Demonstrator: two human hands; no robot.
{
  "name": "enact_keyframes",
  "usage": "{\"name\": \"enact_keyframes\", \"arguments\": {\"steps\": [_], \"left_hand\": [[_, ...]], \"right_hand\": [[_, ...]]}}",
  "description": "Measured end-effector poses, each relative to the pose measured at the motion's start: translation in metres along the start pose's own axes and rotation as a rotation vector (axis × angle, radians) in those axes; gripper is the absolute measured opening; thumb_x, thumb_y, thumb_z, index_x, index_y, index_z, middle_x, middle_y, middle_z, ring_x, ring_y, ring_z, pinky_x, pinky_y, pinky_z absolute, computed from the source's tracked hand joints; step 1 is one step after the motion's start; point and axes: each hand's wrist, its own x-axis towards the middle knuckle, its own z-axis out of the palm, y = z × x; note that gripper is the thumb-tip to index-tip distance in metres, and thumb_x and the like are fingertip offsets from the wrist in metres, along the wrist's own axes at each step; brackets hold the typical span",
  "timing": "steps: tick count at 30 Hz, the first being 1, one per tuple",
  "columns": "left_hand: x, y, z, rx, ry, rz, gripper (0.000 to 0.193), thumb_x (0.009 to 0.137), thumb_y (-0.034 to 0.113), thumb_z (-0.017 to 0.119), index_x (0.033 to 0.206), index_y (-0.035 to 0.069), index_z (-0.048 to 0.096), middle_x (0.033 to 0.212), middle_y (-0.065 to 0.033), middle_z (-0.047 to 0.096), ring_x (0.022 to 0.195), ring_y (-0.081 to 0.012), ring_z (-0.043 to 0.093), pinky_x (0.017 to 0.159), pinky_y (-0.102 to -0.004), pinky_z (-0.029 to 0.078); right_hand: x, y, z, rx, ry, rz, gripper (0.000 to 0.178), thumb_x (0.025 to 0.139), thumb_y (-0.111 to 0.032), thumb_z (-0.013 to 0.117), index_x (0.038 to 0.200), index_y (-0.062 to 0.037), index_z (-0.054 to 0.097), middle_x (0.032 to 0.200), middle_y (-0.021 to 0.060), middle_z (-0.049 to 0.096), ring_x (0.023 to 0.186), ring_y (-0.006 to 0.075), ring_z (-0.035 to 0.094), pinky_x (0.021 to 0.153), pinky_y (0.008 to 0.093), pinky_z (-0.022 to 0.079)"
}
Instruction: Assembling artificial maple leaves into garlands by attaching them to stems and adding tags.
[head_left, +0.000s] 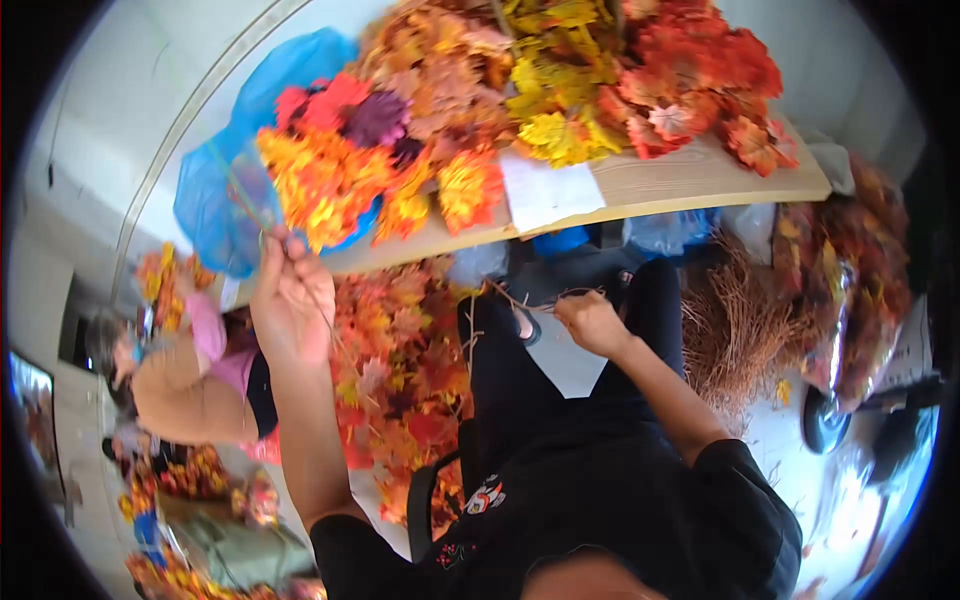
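My left hand [292, 305] is raised at the left end of the table, beside the blue plastic bag [228, 215]. Its thumb and fingertips pinch a thin stem [235, 180] that runs up across the bag; the far end of the stem is blurred. Over my lap, my right hand [595, 322] is closed around a thin brown twig [515, 298], whose forked end points left. Orange-yellow artificial flowers [325, 185] lie on the table just beyond my left fingers, with red and purple ones behind them.
Heaps of artificial leaves in brown, yellow [560, 85] and red [700, 75] cover the wooden table [690, 185], beside white paper [550, 188]. More leaves [400, 400] fill the space left of my legs. Brown twigs [745, 325] are bundled at right. Another person [195, 390] sits at left.
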Motion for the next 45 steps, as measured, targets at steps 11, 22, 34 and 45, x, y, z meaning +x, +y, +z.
{"name": "enact_keyframes", "arguments": {"steps": [11,22,34,45], "left_hand": [[0.078,-0.115,0.075,0.248,0.071,0.055,0.018,0.093,0.020,0.047,0.101,0.005,0.054,0.095,-0.0155,0.064,0.080,-0.0192,0.062,0.070,-0.0275,0.048],[0.074,-0.243,0.020,0.061,0.292,-0.461,0.014,0.093,0.017,0.047,0.101,0.006,0.050,0.097,-0.0162,0.063,0.071,-0.0161,0.061,0.062,-0.0230,0.044],[0.086,-0.226,0.015,0.096,0.261,-0.450,0.011,0.092,0.020,0.049,0.094,0.010,0.045,0.101,-0.0181,0.062,0.076,-0.0181,0.062,0.068,-0.0256,0.044],[0.094,-0.203,0.005,0.103,0.231,-0.401,0.016,0.090,0.022,0.052,0.096,0.010,0.044,0.108,-0.0203,0.059,0.088,-0.0229,0.062,0.075,-0.0291,0.044]], "right_hand": [[-0.010,0.050,-0.102,-0.020,-0.111,0.553,0.028,0.073,-0.018,0.063,0.096,-0.0027,0.063,0.091,0.0185,0.063,0.082,0.0288,0.063,0.070,0.0357,0.050],[0.122,0.172,-0.212,-0.293,0.725,0.804,0.020,0.077,-0.027,0.061,0.086,-0.0098,0.066,0.081,0.0126,0.065,0.077,0.0317,0.062,0.067,0.0397,0.048],[0.141,0.187,-0.218,-0.325,0.535,0.929,0.019,0.073,-0.026,0.062,0.086,-0.0119,0.067,0.082,0.0127,0.065,0.081,0.0315,0.062,0.070,0.0396,0.049],[0.167,0.122,-0.240,-0.195,0.698,0.558,0.018,0.077,-0.026,0.060,0.085,-0.0110,0.065,0.075,0.0097,0.065,0.072,0.0251,0.063,0.063,0.0338,0.048]]}}
